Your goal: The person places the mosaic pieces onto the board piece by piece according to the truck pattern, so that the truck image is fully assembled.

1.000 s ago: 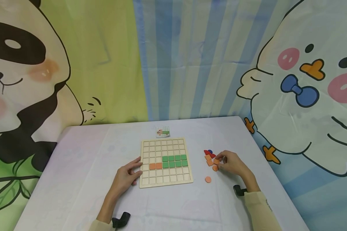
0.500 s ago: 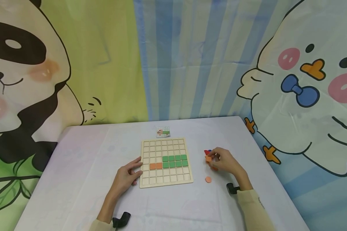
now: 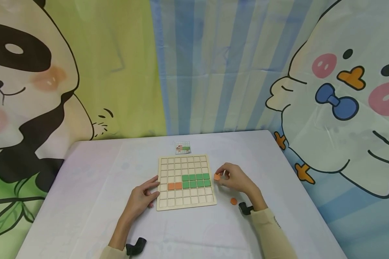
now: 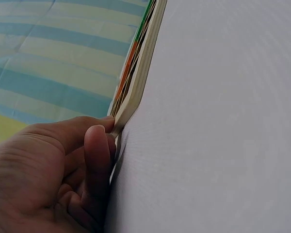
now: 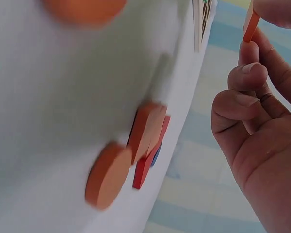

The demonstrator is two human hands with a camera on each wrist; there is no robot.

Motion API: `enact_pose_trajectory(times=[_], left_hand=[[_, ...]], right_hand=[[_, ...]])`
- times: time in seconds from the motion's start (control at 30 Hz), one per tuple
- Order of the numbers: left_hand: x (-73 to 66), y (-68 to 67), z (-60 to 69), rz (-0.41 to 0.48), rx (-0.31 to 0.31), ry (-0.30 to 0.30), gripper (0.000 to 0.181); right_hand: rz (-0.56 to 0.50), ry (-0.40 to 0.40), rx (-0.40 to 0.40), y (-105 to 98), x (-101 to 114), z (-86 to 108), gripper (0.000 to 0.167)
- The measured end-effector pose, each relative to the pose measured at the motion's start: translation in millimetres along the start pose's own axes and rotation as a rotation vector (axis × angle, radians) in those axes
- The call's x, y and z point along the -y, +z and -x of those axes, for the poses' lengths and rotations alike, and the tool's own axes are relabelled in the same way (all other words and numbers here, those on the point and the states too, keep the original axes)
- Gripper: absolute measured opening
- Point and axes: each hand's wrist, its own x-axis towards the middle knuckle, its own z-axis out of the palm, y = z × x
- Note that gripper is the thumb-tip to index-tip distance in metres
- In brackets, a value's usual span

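Note:
My right hand (image 3: 235, 178) pinches an orange square tile (image 3: 217, 177) between thumb and fingertips, just off the right edge of the wooden grid board (image 3: 186, 202). In the right wrist view that tile (image 5: 251, 26) is seen edge-on, held above the table. Two orange squares (image 3: 174, 186) and two rows of green squares (image 3: 196, 180) fill cells of the board. My left hand (image 3: 141, 199) rests against the board's left edge, its thumb and index fingertips touching the rim apart from each other. The left wrist view shows those fingers (image 4: 97, 145) at the board's corner.
An orange disc (image 3: 233, 201) lies right of the board. In the right wrist view, another orange disc (image 5: 109, 177), orange square tiles (image 5: 148, 131), a red piece (image 5: 143, 170) and a blue one (image 5: 156, 158) lie together. A small pattern card (image 3: 182, 147) is behind the board.
My right hand has left the loose pieces and moved left to the board's edge, carrying an orange square tile. The left hand and the board have stayed put.

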Motion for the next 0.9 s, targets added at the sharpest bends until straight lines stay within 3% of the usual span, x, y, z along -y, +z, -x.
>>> enact_pose_trajectory(times=[0.17, 0.7, 0.9], left_hand=[[-0.7, -0.2, 0.4, -0.001, 0.002, -0.001, 0.049], [0.7, -1.0, 0.2, -0.005, -0.004, 0.005, 0.048], [2.1, -0.8, -0.7, -0.008, -0.011, 0.016, 0.049]], right_hand=[[-0.018, -0.052, 0.014, 10, 11, -6.3, 0.023], [-0.036, -0.100, 0.088, 39, 39, -27.3, 0.024], [0.002, -0.116, 0.105, 52, 45, -36.6, 0.025]])
